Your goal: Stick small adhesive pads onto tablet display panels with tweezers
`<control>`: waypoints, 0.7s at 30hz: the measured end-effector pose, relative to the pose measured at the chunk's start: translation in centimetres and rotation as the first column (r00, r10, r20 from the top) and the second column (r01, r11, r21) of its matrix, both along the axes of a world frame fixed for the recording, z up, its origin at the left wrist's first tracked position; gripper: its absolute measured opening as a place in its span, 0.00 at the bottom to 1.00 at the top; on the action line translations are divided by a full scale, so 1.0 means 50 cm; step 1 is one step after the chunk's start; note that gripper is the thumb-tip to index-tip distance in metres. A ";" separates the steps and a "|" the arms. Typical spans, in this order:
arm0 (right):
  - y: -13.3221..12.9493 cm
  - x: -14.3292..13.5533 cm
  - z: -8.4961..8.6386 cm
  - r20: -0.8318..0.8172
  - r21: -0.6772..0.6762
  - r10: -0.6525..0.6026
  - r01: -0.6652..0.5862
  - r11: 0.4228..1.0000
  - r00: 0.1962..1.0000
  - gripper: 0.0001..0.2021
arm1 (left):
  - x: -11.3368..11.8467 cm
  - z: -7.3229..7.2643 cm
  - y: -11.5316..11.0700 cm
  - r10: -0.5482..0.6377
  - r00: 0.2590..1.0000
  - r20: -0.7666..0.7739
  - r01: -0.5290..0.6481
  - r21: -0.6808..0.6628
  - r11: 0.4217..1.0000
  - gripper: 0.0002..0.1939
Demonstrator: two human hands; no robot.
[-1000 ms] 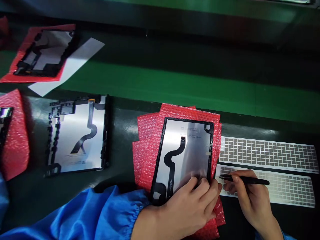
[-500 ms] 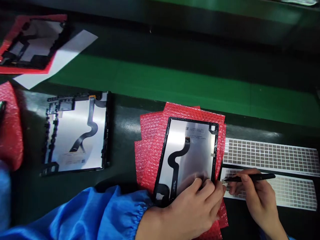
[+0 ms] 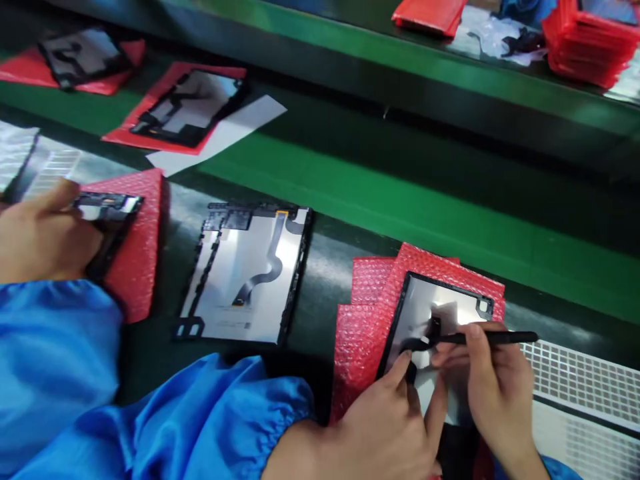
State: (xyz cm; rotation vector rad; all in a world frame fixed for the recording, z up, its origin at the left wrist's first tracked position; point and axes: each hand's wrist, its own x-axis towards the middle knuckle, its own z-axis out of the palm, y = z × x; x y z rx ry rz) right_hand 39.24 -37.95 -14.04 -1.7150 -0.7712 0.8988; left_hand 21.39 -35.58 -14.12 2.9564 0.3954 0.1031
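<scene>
A display panel (image 3: 425, 293) with a silver back and black frame lies on red bubble-wrap bags (image 3: 360, 340). My left hand (image 3: 385, 420) rests over its lower part, fingers apart, one fingertip touching the black flex cable (image 3: 417, 343). In my right hand (image 3: 495, 380) is a slim black tool that looks like tweezers (image 3: 503, 337). Its tip points left, at the upper end of the cable. My hands hide the panel's lower half. Right of it lie sticker sheets (image 3: 590, 373) with grid patterns.
A second display panel (image 3: 250, 273) lies to the left on the dark table. Beyond it, a co-worker's hand (image 3: 45, 233) is on another panel (image 3: 113, 207). More panels on red bags lie at the back left, near a white strip (image 3: 245, 127). Red bags (image 3: 590, 47) are stacked on the shelf.
The view has swung left, so things sit farther right. My right hand has moved with the tweezers from the sticker sheet to the panel's cable. My left hand has moved from the panel's right edge onto the cable.
</scene>
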 end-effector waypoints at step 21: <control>0.054 -0.026 -0.050 0.100 -0.087 0.141 -0.133 0.987 0.985 0.16 | 0.004 -0.023 0.016 0.406 0.913 -0.050 -0.404 -0.261 0.877 0.33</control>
